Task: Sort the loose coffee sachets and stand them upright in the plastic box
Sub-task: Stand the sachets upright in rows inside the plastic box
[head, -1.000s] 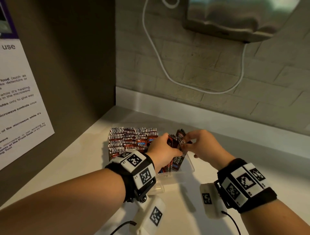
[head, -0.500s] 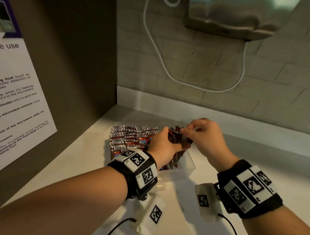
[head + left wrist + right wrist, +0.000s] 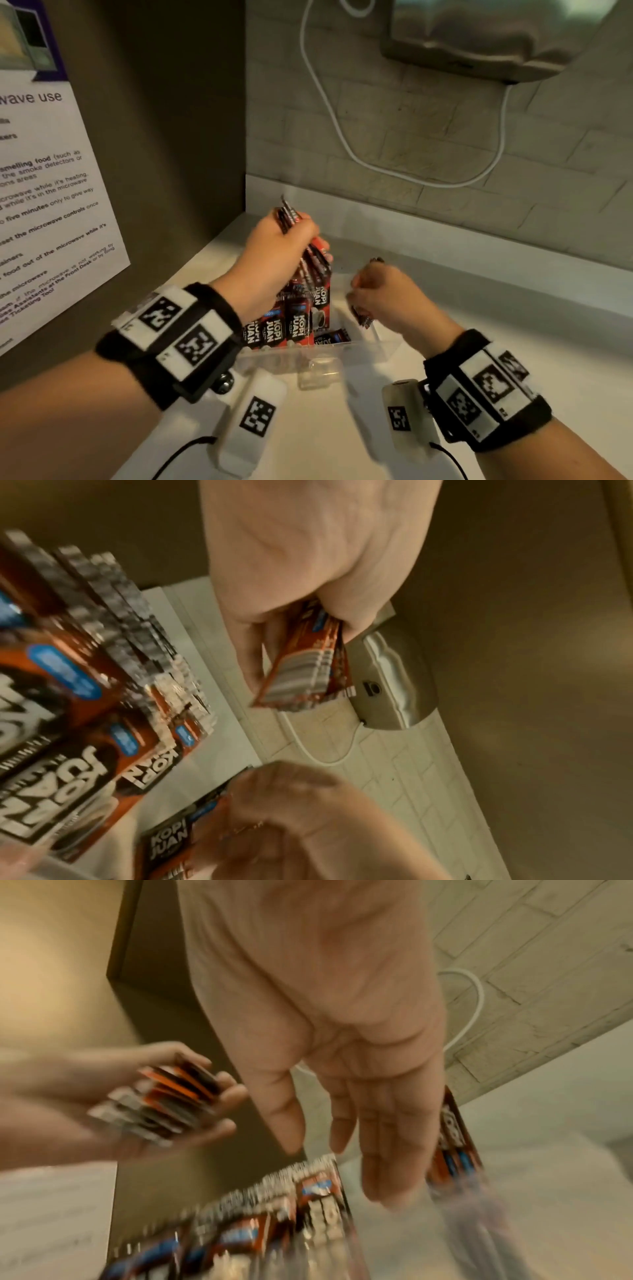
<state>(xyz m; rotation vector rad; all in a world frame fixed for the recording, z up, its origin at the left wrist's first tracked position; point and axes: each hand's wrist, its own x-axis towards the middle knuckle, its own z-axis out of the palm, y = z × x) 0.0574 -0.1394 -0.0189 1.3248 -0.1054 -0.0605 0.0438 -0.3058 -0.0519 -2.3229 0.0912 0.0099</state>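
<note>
My left hand [image 3: 291,240] is raised above the clear plastic box [image 3: 356,353] and grips a bundle of red-and-black sachets [image 3: 310,260]. The left wrist view shows the bundle [image 3: 304,674] clamped between thumb and fingers. Rows of upright sachets [image 3: 284,325] fill the box's left part, and one sachet [image 3: 332,337] lies flat on its floor. My right hand [image 3: 373,294] hovers over the box's right end; in the right wrist view its fingers [image 3: 387,1150] are straight and hold nothing. A few sachets [image 3: 452,1139] lean against the box's right wall beside it.
The box sits on a white counter [image 3: 513,342] in a corner. A dark panel with a poster [image 3: 51,205] stands at the left. On the tiled wall behind, a white cable [image 3: 342,137] runs to a metal unit [image 3: 479,34].
My left hand has lifted the bundle up and to the left, out of the box. My right hand has let go of it and dropped toward the box's right end.
</note>
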